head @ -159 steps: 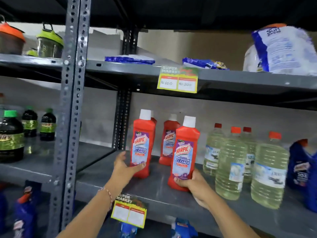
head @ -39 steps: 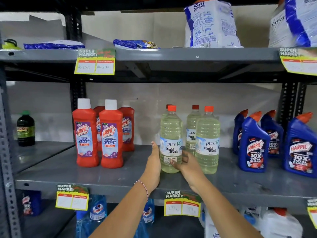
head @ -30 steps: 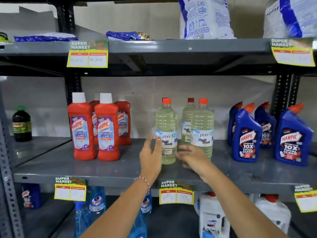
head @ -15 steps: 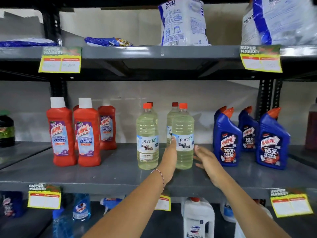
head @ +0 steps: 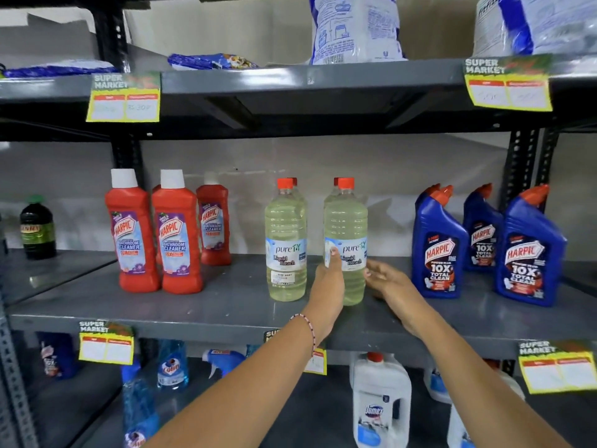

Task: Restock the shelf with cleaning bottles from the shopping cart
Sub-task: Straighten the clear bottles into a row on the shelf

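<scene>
On the grey middle shelf point(head: 226, 305) stand red Harpic bathroom cleaner bottles point(head: 132, 234) on the left, clear liquid bleach bottles in the middle and blue Harpic bottles point(head: 439, 247) on the right. My left hand point(head: 329, 286) lies flat against the left side of the right front bleach bottle point(head: 347, 218), thumb on its label. My right hand point(head: 386, 282) hovers with spread fingers just beside that bottle's right side. The left front bleach bottle point(head: 286, 240) stands free, upright. More bleach bottles stand behind, mostly hidden.
The top shelf point(head: 323, 79) carries detergent bags point(head: 355, 27). A dark green-capped bottle point(head: 38, 227) stands on the neighbouring shelf at the left. The lower shelf holds a white Domex jug point(head: 381, 405) and blue spray bottles point(head: 171, 367). Yellow price tags point(head: 124, 98) hang from the shelf edges.
Both hands left the left front bleach bottle and moved right to flank the right front one. Earlier they set down red Harpic bottles. The view has shifted right.
</scene>
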Available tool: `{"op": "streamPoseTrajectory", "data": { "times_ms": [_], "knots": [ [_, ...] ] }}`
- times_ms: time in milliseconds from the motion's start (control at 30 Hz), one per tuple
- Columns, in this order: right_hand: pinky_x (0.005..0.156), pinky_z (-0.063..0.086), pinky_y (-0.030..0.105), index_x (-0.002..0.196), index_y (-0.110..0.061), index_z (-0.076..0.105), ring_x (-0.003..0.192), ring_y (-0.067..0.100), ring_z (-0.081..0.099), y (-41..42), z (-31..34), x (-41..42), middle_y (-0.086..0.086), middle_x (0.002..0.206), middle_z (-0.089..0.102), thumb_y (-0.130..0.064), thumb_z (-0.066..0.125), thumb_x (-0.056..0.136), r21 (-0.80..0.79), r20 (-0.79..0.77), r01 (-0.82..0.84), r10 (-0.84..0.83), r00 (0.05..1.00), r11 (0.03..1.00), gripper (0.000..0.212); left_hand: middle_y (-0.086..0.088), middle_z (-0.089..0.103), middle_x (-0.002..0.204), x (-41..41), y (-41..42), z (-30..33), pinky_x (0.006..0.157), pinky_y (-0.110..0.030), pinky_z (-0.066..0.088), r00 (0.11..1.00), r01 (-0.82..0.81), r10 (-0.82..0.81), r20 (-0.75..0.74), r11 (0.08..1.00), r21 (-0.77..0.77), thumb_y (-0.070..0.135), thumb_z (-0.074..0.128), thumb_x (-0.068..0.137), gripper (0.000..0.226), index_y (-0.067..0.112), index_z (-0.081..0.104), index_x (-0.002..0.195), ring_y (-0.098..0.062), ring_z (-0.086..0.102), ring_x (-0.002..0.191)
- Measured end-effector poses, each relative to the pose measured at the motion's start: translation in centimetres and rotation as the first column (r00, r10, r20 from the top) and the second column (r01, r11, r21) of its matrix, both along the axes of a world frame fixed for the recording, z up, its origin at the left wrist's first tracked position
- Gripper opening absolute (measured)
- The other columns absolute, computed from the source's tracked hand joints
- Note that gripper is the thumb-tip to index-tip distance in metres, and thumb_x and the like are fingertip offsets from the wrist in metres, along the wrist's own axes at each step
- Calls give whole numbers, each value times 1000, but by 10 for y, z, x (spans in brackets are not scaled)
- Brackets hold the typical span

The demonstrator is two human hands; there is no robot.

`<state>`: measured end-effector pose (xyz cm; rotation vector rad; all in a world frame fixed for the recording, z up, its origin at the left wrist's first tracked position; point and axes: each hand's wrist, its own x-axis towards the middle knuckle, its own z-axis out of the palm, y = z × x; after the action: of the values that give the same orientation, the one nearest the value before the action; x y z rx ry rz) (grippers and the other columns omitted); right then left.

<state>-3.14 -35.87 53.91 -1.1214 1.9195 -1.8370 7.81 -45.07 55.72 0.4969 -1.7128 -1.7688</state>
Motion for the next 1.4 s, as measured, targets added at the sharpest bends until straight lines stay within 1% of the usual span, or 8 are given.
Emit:
{"op": "streamPoseTrajectory", "data": {
  "times_ms": [200, 367, 467, 600, 667, 733, 967, 1400],
  "knots": [
    [81, 53, 29, 110, -17, 69, 103, 14, 70, 35, 5, 16, -1, 107, 76, -17, 57, 95, -321, 71, 239, -228, 971, 916, 19, 24, 3, 160, 20, 65, -12, 124, -26, 7, 964, -159, 76, -256, 933, -323, 48, 42, 98, 72, 30, 5, 157, 5, 2, 148],
    [85, 52, 31, 98, -14, 71, 90, 5, 70, 131, 6, -14, -3, 95, 75, -12, 66, 90, -515, 6, 474, -550, 835, 714, 10, 7, 33, 157, -37, 88, -17, 116, -29, 31, 994, 69, -87, -59, 962, -265, 33, 68, 88, 76, 25, 27, 152, -9, 33, 142],
    [85, 44, 28, 118, -8, 60, 93, 4, 58, 183, 5, -67, 2, 110, 62, -7, 72, 84, -443, 26, 635, -699, 714, 633, 36, -6, 44, 149, -79, 91, -15, 106, -28, 37, 992, 98, -88, 95, 989, -107, 26, 81, 75, 97, 10, 23, 152, -22, 47, 134],
    [82, 54, 26, 133, 0, 44, 105, 24, 60, 217, 4, -139, 14, 126, 57, 5, 82, 69, -149, 90, 508, -500, 862, 849, 75, -18, 63, 129, -125, 79, -12, 100, -45, 52, 994, 88, -91, 53, 995, 51, 19, 93, 48, 111, -4, 37, 141, -30, 65, 112],
    [65, 58, 18, 128, 2, 50, 88, 20, 65, 219, 5, -156, 18, 117, 64, 12, 79, 68, -87, 81, 410, -404, 911, 908, 67, -20, 69, 120, -140, 77, -13, 87, -39, 57, 995, 99, -101, 24, 993, 70, 6, 92, 53, 73, -1, 59, 118, -30, 69, 100],
    [74, 58, 27, 125, 3, 54, 89, 22, 66, 220, 5, -170, 18, 115, 67, 11, 79, 69, -59, 81, 391, -386, 919, 919, 62, -18, 72, 112, -147, 80, -12, 72, -28, 56, 995, 95, -96, 33, 995, 34, -2, 86, 64, 44, 5, 66, 102, -25, 69, 87],
    [92, 49, 35, 123, -3, 57, 115, 29, 61, 229, 9, -202, 16, 121, 67, 8, 70, 81, 15, 169, 165, -165, 972, 986, 45, 2, 73, 93, -155, 94, -9, 62, -13, 50, 984, 139, -123, 129, 983, -122, 10, 88, 65, 49, 12, 66, 109, -6, 68, 82],
    [105, 40, 36, 121, -10, 61, 117, 24, 61, 238, 12, -220, 12, 117, 71, -6, 73, 68, 20, 227, -62, 56, 972, 998, 55, 6, 72, 96, -155, 108, -9, 70, -19, 52, 984, 146, -126, 130, 977, -157, 17, 88, 67, 47, 21, 63, 106, -8, 67, 91]
  ]
}}
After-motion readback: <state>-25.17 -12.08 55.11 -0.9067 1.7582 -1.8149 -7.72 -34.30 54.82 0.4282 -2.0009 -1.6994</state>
